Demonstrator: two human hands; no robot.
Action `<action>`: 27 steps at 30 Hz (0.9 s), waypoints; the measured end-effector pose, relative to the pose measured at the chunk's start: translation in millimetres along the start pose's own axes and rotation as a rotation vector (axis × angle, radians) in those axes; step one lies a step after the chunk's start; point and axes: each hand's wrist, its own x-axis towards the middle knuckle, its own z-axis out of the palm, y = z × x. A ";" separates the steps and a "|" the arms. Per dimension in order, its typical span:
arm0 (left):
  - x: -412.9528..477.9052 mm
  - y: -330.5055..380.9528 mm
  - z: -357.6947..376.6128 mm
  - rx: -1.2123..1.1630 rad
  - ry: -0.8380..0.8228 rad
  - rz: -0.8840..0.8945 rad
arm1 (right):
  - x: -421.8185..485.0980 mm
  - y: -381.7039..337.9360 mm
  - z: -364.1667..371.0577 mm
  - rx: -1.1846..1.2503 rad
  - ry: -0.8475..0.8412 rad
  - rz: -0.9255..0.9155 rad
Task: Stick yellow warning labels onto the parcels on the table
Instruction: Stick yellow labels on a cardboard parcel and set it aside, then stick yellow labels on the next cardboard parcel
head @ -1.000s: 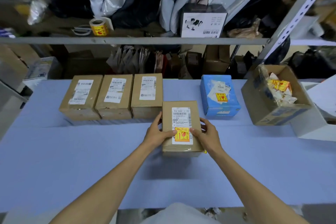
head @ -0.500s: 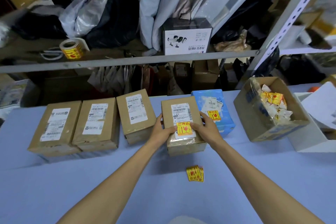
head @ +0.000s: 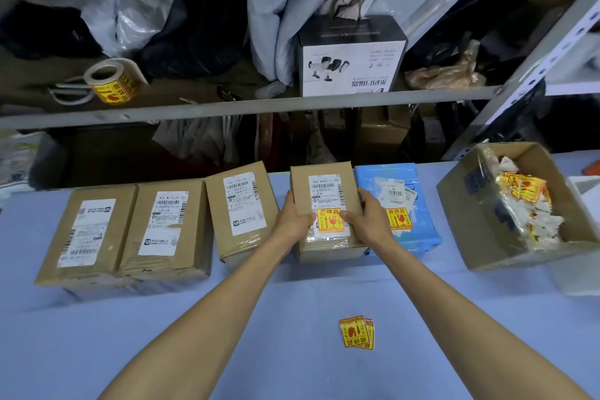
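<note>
A brown parcel [head: 324,178] with a white shipping label and a yellow warning label [head: 330,220] stands at the far side of the blue table [head: 97,351]. My left hand [head: 293,216] grips its left side and my right hand [head: 368,219] grips its right side, thumbs on top near the yellow label. To its right lies a blue parcel [head: 422,230] bearing a yellow label [head: 400,219]. Three brown parcels [head: 242,204] [head: 165,227] [head: 87,230] with only white labels sit in a row to the left. Loose yellow labels [head: 356,332] lie on the table nearer me.
An open cardboard box [head: 470,224] with label scraps and backing paper stands at the right. A roll of yellow labels [head: 108,81] and a white product box [head: 350,68] sit on the shelf behind the table. A metal shelf post [head: 532,65] rises at the right.
Both hands carried the labelled parcel away from me, into the gap between the brown row and the blue parcel. The loose yellow labels it had covered now show on the table.
</note>
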 end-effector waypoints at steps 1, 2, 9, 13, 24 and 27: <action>3.6 -2.8 1.2 -0.004 -0.003 -0.012 | 2.0 0.8 2.2 -0.010 -0.001 0.001; 5.8 -4.5 2.4 -0.004 -0.006 -0.020 | 3.1 1.2 4.3 -0.017 -0.001 0.001; 22.9 -9.2 3.3 0.077 -0.010 -0.039 | 9.0 4.8 12.5 -0.066 0.004 0.009; 21.6 -7.2 4.3 0.120 -0.002 -0.060 | 9.6 4.5 13.0 -0.087 0.004 0.014; -2.2 20.1 -28.4 0.323 0.126 0.105 | 9.6 -5.3 22.2 -0.576 -0.027 -0.148; -10.1 10.4 -57.3 0.462 0.207 0.073 | -1.7 -14.2 31.5 -0.867 -0.017 -0.236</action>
